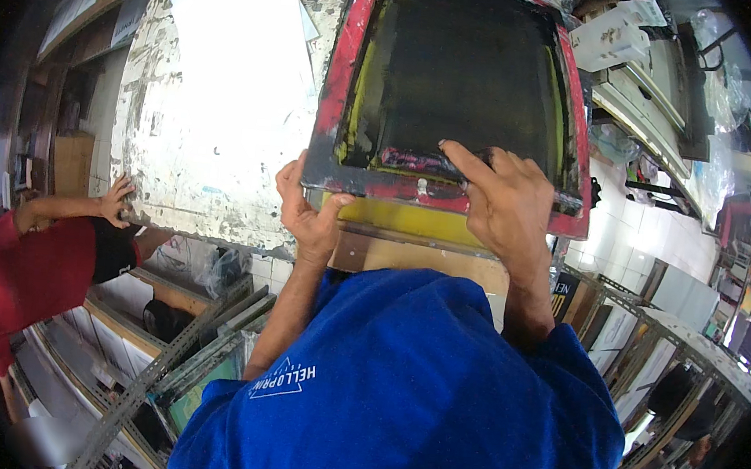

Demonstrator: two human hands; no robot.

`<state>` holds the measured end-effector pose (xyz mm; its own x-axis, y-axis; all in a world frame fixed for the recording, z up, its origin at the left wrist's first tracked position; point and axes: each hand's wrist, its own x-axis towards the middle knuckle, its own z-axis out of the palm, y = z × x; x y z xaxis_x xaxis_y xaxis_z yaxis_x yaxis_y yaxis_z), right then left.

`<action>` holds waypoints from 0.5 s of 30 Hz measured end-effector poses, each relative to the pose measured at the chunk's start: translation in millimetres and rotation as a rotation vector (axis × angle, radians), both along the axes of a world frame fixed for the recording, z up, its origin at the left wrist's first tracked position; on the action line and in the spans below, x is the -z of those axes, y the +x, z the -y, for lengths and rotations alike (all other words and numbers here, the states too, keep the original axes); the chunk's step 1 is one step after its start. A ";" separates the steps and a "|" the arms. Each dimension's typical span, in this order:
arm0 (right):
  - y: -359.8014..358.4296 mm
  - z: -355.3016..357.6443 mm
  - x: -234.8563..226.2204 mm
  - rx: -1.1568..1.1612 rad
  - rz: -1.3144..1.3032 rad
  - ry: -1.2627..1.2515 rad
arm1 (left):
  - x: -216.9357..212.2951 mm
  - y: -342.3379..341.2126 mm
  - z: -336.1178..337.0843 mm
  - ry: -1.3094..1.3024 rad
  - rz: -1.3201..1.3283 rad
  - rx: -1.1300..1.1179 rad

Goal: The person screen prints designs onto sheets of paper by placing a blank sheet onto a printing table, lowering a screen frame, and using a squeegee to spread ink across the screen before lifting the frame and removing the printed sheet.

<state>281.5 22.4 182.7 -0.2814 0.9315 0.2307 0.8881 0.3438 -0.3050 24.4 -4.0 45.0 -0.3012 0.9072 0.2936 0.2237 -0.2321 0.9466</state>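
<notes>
A screen-printing frame (341,77) with ink-stained red and black edges lies in front of me, its dark mesh (467,74) smeared black with yellow-green along the sides. My left hand (308,216) grips the frame's near left corner, with the thumb at the near edge and the fingers at the side. Over the near right part is my right hand (512,197). Its index finger stretches out to the mesh, and the other fingers are bent above the near rim. No held object shows in it. Pinkish-red ink (425,160) marks the mesh beside that fingertip.
Left of the frame, a large white sheet (240,47) covers part of a paint-spattered board (157,147). A person in a red shirt (46,270) rests one hand at the board's left edge. Metal shelving (651,322) stands at the right. A yellow strip (412,221) shows below the frame.
</notes>
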 end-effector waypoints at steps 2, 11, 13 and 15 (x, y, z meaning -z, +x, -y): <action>-2.3 0.7 -29.1 -0.012 0.016 0.092 | -17.8 2.9 -15.0 0.042 0.020 -0.018; 54.8 -119.7 -103.7 -0.503 -0.078 0.542 | -103.1 45.9 -154.5 0.688 0.322 -0.041; 56.7 -137.9 -124.1 -0.306 -0.064 0.464 | -81.3 56.5 -194.7 0.566 0.330 -0.007; 56.3 -150.7 -136.3 -0.132 -0.070 0.362 | -46.8 69.2 -242.0 0.303 0.000 -0.023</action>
<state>337.8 173.1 319.0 -0.3658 0.7427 0.5608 0.8103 0.5506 -0.2006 93.6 237.9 91.8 -0.3203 0.7713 0.5501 0.2319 -0.4991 0.8349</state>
